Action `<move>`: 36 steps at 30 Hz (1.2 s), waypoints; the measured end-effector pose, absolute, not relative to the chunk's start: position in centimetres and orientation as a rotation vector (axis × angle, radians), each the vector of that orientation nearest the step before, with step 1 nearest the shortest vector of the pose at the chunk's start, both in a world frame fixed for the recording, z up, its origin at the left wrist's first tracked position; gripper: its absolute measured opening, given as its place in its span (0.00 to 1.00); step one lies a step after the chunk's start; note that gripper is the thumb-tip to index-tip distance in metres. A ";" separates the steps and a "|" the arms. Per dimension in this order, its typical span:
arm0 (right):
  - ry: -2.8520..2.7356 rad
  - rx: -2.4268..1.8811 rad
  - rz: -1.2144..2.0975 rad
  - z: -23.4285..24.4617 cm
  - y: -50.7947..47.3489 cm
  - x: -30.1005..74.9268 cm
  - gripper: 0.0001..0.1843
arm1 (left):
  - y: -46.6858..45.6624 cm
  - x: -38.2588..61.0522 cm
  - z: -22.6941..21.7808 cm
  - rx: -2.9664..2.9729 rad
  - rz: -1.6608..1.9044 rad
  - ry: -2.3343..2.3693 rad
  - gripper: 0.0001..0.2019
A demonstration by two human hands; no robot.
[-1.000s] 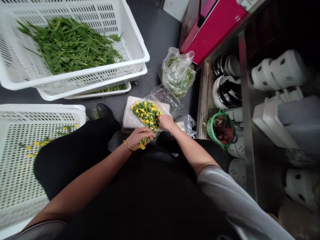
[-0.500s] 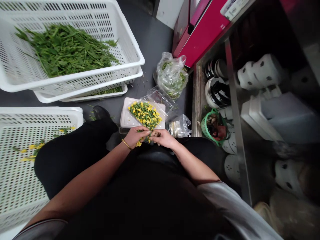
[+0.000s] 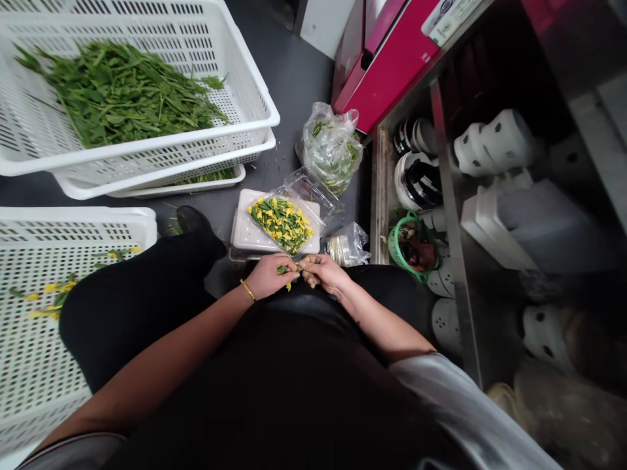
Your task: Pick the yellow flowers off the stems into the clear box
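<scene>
My left hand [image 3: 270,275], with a gold bangle at the wrist, is closed around a few yellow-flowered green stems [image 3: 283,269]. Fingertips of my right hand [image 3: 324,270] are pinched together right beside it, at the stems' end; whatever lies between them is too small to make out. Just beyond both hands, a clear plastic box [image 3: 322,225] with its lid folded back is filled with cut yellow flowers and green pieces [image 3: 281,225]. It rests on a white foam box [image 3: 247,228].
White crates [image 3: 267,121] with leafy greens [image 3: 132,98] stand at upper left. Another white crate [image 3: 29,261] at left holds several flowering stems [image 3: 59,294]. A plastic bag of greens [image 3: 330,143] and a smaller bag [image 3: 349,245] lie beyond. Metal shelving [image 3: 453,248] with a green basket [image 3: 411,245] borders the right.
My hands have drawn slightly back from the flower-filled box toward my lap. Fewer flowers show at my left hand, and the whole view has shifted slightly.
</scene>
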State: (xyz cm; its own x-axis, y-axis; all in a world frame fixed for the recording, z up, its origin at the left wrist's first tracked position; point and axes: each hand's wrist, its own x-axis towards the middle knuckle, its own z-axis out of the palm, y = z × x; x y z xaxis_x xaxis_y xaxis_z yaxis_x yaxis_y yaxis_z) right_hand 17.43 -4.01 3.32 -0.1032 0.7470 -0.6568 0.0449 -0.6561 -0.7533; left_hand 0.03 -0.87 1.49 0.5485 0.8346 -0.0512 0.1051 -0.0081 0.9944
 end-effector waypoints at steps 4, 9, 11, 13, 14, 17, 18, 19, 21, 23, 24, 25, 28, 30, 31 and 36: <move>-1.289 -1.673 1.851 3.9 -3.2 20.3 0.14 | -0.1 -0.9 1.7 0.931 0.581 0.584 0.07; -2.279 -1.958 0.959 3.9 1.3 22.2 0.10 | 0.7 -1.2 1.6 0.534 0.640 0.399 0.13; -2.457 -2.105 0.700 2.8 3.2 21.2 0.12 | 1.0 -1.0 1.2 0.497 0.717 0.496 0.11; -2.624 -2.141 0.630 1.2 4.5 19.6 0.13 | 1.5 -0.9 0.9 0.432 0.814 0.622 0.08; -2.691 -2.133 0.620 0.4 5.0 18.7 0.13 | 1.8 -0.9 0.7 0.389 0.862 0.683 0.07; -2.779 -2.109 0.568 -2.1 5.5 16.3 0.15 | 2.7 -1.1 0.4 0.287 0.955 0.807 0.06; -2.770 -2.113 0.544 -2.8 5.6 15.8 0.16 | 2.9 -1.1 0.5 0.275 0.966 0.824 0.06; -2.748 -2.127 0.524 -3.4 5.6 15.4 0.16 | 3.0 -1.2 0.5 0.274 0.972 0.830 0.06; -2.683 -2.184 0.530 -4.1 5.7 15.2 0.17 | 3.1 -1.2 0.8 0.293 0.972 0.823 0.06; -2.594 -2.269 0.595 -4.2 5.9 15.7 0.15 | 3.1 -1.1 1.0 0.323 0.962 0.828 0.06; -2.536 -2.318 0.637 -4.1 6.0 16.2 0.13 | 3.0 -1.1 1.1 0.336 0.953 0.840 0.06; -2.469 -2.360 0.683 -3.8 6.2 16.9 0.12 | 2.9 -1.1 1.1 0.348 0.942 0.857 0.06; -2.214 -2.368 0.820 -2.7 6.3 19.0 0.08 | 2.7 -0.9 0.7 0.384 0.890 0.909 0.06; -1.998 -2.272 0.932 -2.0 6.2 20.2 0.07 | 2.6 -0.7 0.3 0.418 0.861 0.932 0.06; -1.871 -2.218 1.000 -1.6 6.1 20.5 0.07 | 2.6 -0.6 0.1 0.433 0.851 0.941 0.05; -1.269 -1.957 1.362 -0.5 5.6 20.1 0.12 | 1.9 -0.1 -0.4 0.472 0.727 0.979 0.06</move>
